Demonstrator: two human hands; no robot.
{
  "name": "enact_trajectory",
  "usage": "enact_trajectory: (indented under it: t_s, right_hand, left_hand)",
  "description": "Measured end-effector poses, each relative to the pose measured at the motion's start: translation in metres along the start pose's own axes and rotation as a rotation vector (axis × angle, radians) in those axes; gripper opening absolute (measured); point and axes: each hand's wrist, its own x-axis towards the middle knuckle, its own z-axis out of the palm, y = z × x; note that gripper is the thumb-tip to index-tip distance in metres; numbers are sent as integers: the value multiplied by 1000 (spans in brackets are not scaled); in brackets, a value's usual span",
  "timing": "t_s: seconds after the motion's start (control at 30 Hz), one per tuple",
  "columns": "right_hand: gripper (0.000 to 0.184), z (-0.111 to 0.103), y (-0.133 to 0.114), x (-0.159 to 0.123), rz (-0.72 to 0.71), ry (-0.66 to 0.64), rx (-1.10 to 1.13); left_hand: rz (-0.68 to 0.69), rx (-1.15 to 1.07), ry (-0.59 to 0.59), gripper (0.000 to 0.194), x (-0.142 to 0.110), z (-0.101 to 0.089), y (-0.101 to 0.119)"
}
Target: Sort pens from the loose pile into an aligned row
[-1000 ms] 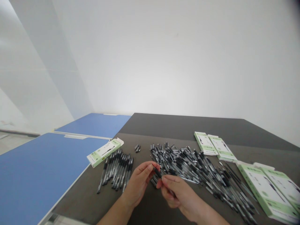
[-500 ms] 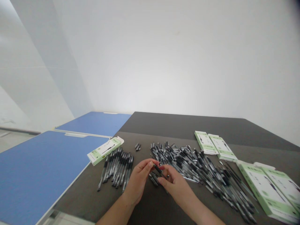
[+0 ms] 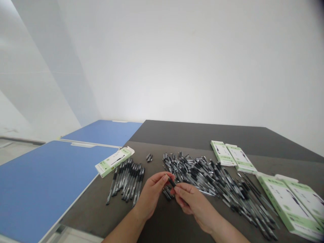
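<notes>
A pen (image 3: 171,182) with a dark grip section is held between both hands over the front middle of the dark table. My left hand (image 3: 154,189) pinches its upper-left end between thumb and fingers. At the other end, my right hand (image 3: 188,199) closes its thumb and fingertips round the pen, hiding part of it. A few short dark pen parts (image 3: 167,193) lie on the table just behind the hands. Beyond them spreads a big loose pile of pens and pen parts (image 3: 199,172). To the left, several capped pens (image 3: 129,179) lie side by side.
A green-and-white pen box (image 3: 115,162) rests at the left table edge. More such boxes lie at the right, two farther back (image 3: 222,153) and two nearer (image 3: 291,202). Two small caps or clips (image 3: 149,157) sit behind the pens. Blue tables (image 3: 60,182) adjoin on the left.
My right hand has shifted its grip on the pen, its fingers now curled in more and closer to my left hand. The left hand stays nearly in place.
</notes>
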Motion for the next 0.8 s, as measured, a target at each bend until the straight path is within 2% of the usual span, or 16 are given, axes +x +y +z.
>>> enact_trajectory:
  t_s: [0.17,0.23,0.3,0.37,0.43,0.53,0.57,0.63,0.73,0.8]
  right_hand:
    - [29,-2,0,4,-123,153,-163]
    - [29,-3,-1,1,-65,73,-71]
    - [31,-4,0,-3,42,-74,86]
    - [32,-4,1,-4,96,-163,171]
    - [31,-3,2,-2,40,-87,92]
    - [28,-3,3,2,-135,130,-151]
    - [27,-4,2,2,-145,145,-179]
    - [27,-5,1,0,-66,52,-88]
    - [25,-9,-2,-5,82,-156,194]
    - [23,-12,-5,-6,91,-208,288]
  left_hand:
    - [6,60,19,20,0,0,0]
    - [2,11,-32,19,-2,0,1]
    - [-11,-55,-78,19,-3,1,2]
    - [-19,-76,-87,20,-2,2,3]
    - [-8,-25,-50,20,-1,2,3]
    - [29,77,20,21,0,3,2]
    - [37,87,30,22,0,4,2]
    - [36,60,20,22,0,8,2]
    - [22,-5,-6,24,1,15,4]
    - [12,4,-13,26,4,18,6]
